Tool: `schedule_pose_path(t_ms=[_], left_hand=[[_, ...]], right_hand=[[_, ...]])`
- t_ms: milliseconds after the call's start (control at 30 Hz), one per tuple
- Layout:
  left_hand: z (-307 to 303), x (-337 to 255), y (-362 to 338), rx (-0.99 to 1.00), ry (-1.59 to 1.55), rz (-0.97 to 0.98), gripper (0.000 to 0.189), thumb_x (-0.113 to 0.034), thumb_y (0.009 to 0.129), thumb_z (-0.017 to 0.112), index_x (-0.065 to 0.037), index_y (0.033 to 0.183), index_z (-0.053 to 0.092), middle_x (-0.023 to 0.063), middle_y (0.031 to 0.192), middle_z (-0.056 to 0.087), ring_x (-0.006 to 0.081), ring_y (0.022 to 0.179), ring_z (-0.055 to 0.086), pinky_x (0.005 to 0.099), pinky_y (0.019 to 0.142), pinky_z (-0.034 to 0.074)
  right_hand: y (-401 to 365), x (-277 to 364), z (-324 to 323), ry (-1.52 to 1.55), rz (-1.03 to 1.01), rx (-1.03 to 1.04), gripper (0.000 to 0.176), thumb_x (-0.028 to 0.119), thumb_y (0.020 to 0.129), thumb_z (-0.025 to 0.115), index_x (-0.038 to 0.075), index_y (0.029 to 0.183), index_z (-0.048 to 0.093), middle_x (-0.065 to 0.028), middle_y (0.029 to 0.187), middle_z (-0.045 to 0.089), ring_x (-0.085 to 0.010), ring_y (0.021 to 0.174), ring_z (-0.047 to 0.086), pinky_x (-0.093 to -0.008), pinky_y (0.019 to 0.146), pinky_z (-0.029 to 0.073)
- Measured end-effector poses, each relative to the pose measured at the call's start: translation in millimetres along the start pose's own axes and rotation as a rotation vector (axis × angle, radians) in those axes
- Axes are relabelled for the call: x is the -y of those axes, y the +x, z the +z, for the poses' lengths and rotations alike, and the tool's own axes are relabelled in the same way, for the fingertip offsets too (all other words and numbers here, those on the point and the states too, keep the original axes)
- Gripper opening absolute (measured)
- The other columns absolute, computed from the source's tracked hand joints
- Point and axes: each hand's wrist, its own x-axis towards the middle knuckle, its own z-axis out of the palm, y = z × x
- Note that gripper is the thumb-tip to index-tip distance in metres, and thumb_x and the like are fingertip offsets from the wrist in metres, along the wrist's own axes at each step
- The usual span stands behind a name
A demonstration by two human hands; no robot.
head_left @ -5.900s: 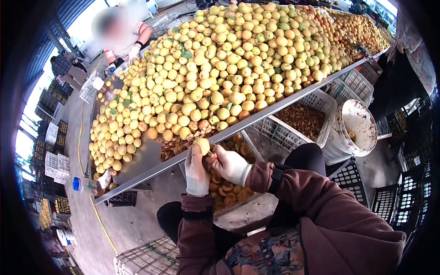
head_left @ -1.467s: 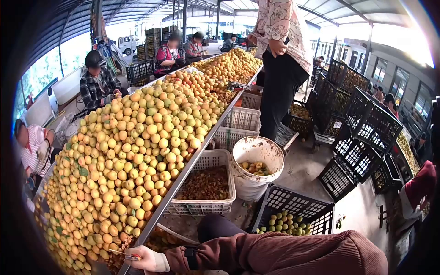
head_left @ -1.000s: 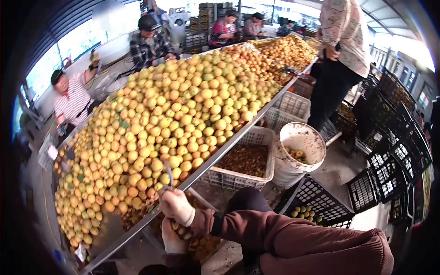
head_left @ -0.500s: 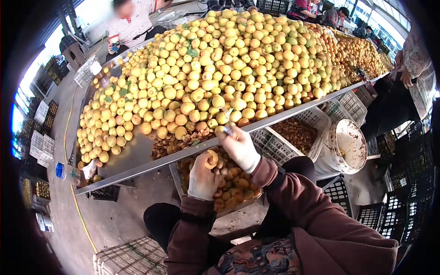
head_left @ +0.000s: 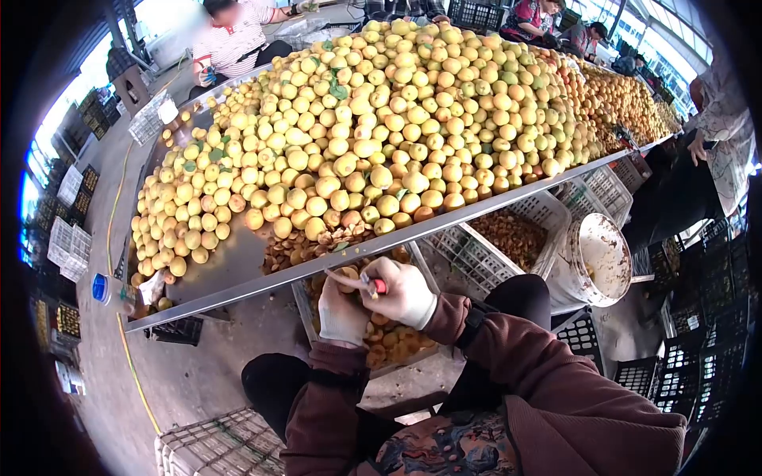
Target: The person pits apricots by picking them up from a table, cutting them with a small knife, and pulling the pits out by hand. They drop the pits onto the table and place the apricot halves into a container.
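My left hand (head_left: pixel 341 311), in a white glove, is closed around an apricot (head_left: pixel 347 274) just below the table's front edge. Wrapped round a small knife (head_left: pixel 379 285) with a red end on its handle, my gloved right hand (head_left: pixel 405 295) is close against the left. The knife's blade lies across the apricot, partly hidden by the fingers. Below both hands stands a crate (head_left: pixel 425 274) of cut apricot halves (head_left: pixel 389 341). In front of me a large heap of whole yellow apricots (head_left: pixel 381 119) covers the metal table (head_left: pixel 214 278), with split pieces (head_left: pixel 290 252) near its edge.
At the right are a crate of brown pieces (head_left: pixel 508 242) and a stained white bucket (head_left: pixel 607 262). Black crates (head_left: pixel 706 349) stack at far right. A blue-capped jar (head_left: pixel 111 292) is by the table's left corner. Other people (head_left: pixel 238 40) sit around the table.
My right hand has come down and left from the table edge, bringing the knife onto the apricot. My left hand has shifted slightly left.
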Motion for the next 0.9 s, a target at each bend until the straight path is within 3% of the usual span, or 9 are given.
schedule_pose_path(t_ms=[33, 67, 133, 167, 233, 533, 633, 733, 900], left_hand=[[-2.0, -31.9, -3.7, 0.018, 0.352, -0.05, 0.034, 0.001, 0.076, 0.072, -0.003, 0.104, 0.055, 0.0093, 0.088, 0.061, 0.0157, 0.082, 0.059, 0.029, 0.071, 0.053], [-9.9, -5.9, -3.0, 0.024, -0.392, -0.423, 0.033, 0.003, 0.075, 0.072, -0.001, 0.104, 0.058, 0.0075, 0.09, 0.061, 0.0137, 0.083, 0.059, 0.0275, 0.068, 0.052], [-16.1, 30.5, -6.7, 0.02, 0.399, 0.213, 0.033, -0.003, 0.078, 0.071, -0.002, 0.108, 0.059, 0.0051, 0.088, 0.06, 0.0117, 0.08, 0.058, 0.0262, 0.067, 0.05], [-14.2, 35.9, -3.7, 0.018, 0.399, 0.216, 0.033, -0.003, 0.078, 0.071, -0.002, 0.108, 0.059, 0.0051, 0.088, 0.06, 0.0117, 0.08, 0.058, 0.0262, 0.067, 0.05], [-7.2, 39.9, 2.3, -0.244, -0.162, -0.373, 0.029, -0.01, 0.085, 0.065, -0.002, 0.111, 0.059, 0.0025, 0.093, 0.058, 0.0104, 0.084, 0.056, 0.0238, 0.071, 0.047], [-10.6, -17.8, 3.1, 0.043, -0.416, -0.57, 0.034, -0.028, 0.094, 0.055, -0.004, 0.118, 0.06, 0.005, 0.104, 0.066, 0.0155, 0.095, 0.062, 0.0278, 0.082, 0.048], [-1.9, -27.9, 12.4, 0.111, -0.537, -0.493, 0.037, -0.029, 0.097, 0.052, -0.004, 0.123, 0.057, 0.0075, 0.104, 0.065, 0.0164, 0.095, 0.062, 0.0298, 0.082, 0.05], [4.8, -51.2, 9.7, 0.102, -0.569, -0.448, 0.041, -0.03, 0.099, 0.05, -0.003, 0.13, 0.05, 0.0091, 0.107, 0.064, 0.0169, 0.096, 0.061, 0.0315, 0.083, 0.05], [0.8, -65.0, 11.2, 0.156, -0.626, -0.169, 0.044, -0.016, 0.097, 0.056, -0.001, 0.136, 0.045, 0.0077, 0.125, 0.056, 0.0158, 0.108, 0.057, 0.0278, 0.09, 0.048]], right_hand=[[9.7, 0.1, -3.9, 0.038, 0.086, -0.081, 0.029, 0.018, 0.077, 0.07, 0.005, 0.099, 0.056, -0.0159, 0.078, 0.064, -0.034, 0.076, 0.066, -0.0395, 0.066, 0.053], [23.1, -5.0, -3.6, 0.084, 0.212, -0.146, 0.029, 0.019, 0.079, 0.069, 0.004, 0.1, 0.057, -0.0165, 0.078, 0.065, -0.0338, 0.076, 0.066, -0.0377, 0.068, 0.053], [48.9, -24.6, -18.7, 0.047, 0.272, -0.124, 0.029, 0.021, 0.081, 0.068, 0.003, 0.102, 0.058, -0.0182, 0.08, 0.065, -0.0347, 0.076, 0.066, -0.0376, 0.07, 0.053], [61.1, -39.5, -23.8, 0.025, 0.243, -0.182, 0.031, 0.023, 0.081, 0.067, 0.003, 0.104, 0.058, -0.0181, 0.08, 0.065, -0.0355, 0.076, 0.065, -0.0386, 0.071, 0.053], [87.7, -64.1, -44.2, -0.133, 0.243, -0.253, 0.035, 0.026, 0.081, 0.067, 0.004, 0.106, 0.057, -0.0183, 0.083, 0.065, -0.0367, 0.078, 0.065, -0.041, 0.071, 0.052], [127.3, -121.1, -78.3, -0.535, 0.36, -0.031, 0.043, 0.036, 0.074, 0.069, 0.001, 0.096, 0.061, -0.0223, 0.087, 0.066, -0.0379, 0.087, 0.064, -0.0419, 0.078, 0.051], [114.7, -77.4, -79.8, -0.114, 0.438, -0.114, 0.037, 0.035, 0.074, 0.074, 0.003, 0.084, 0.058, -0.0114, 0.071, 0.061, -0.0224, 0.065, 0.06, -0.0345, 0.067, 0.05], [80.4, -24.2, -59.6, 0.654, 0.335, -0.032, 0.023, 0.018, 0.087, 0.07, 0.001, 0.099, 0.062, 0.0007, 0.088, 0.062, -0.0062, 0.079, 0.055, -0.0248, 0.072, 0.048], [39.2, 16.3, -43.9, 0.699, 0.442, 0.153, 0.027, 0.026, 0.093, 0.064, 0.003, 0.108, 0.06, 0.0051, 0.078, 0.053, -0.003, 0.068, 0.047, -0.0207, 0.058, 0.039]])
